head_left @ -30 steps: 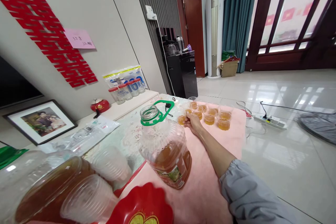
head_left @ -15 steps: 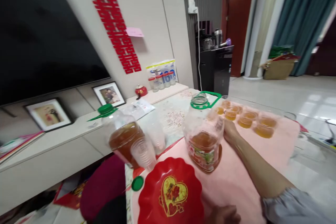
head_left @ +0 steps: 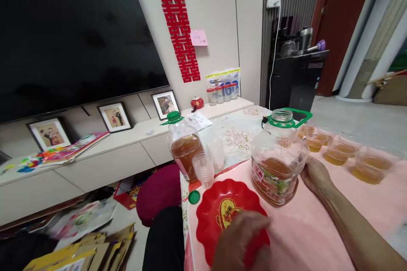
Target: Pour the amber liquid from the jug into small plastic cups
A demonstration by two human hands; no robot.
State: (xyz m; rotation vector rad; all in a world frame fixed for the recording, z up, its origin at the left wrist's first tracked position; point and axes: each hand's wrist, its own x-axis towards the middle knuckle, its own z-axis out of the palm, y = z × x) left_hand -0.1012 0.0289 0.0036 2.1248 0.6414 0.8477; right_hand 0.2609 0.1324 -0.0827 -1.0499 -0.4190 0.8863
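Note:
An uncapped plastic jug (head_left: 275, 173) with a green handle ring and brown liquid stands upright on the pink cloth (head_left: 305, 237). My right hand (head_left: 316, 175) grips its right side, with fingertips hidden behind it. Blurred by motion, my left hand (head_left: 243, 241) is over the red scalloped plate (head_left: 208, 220) at the bottom centre; what it may hold cannot be made out. Left of the plate lies a green cap (head_left: 193, 197). Stacked clear cups (head_left: 203, 169) stand beside a second, green-capped jug (head_left: 187, 152) of brown liquid.
Several clear cups of amber liquid (head_left: 370, 167) stand to the right on the cloth. Behind is a white cabinet (head_left: 117, 156) with framed photos, a red pot (head_left: 197, 102) and lidded jars (head_left: 219, 95). A maroon stool (head_left: 159, 194) is left of the table.
The view has turned left, so the things appear further right. My left hand has moved from beside the plate's lower right to over the plate. My right hand remains at the uncapped jug.

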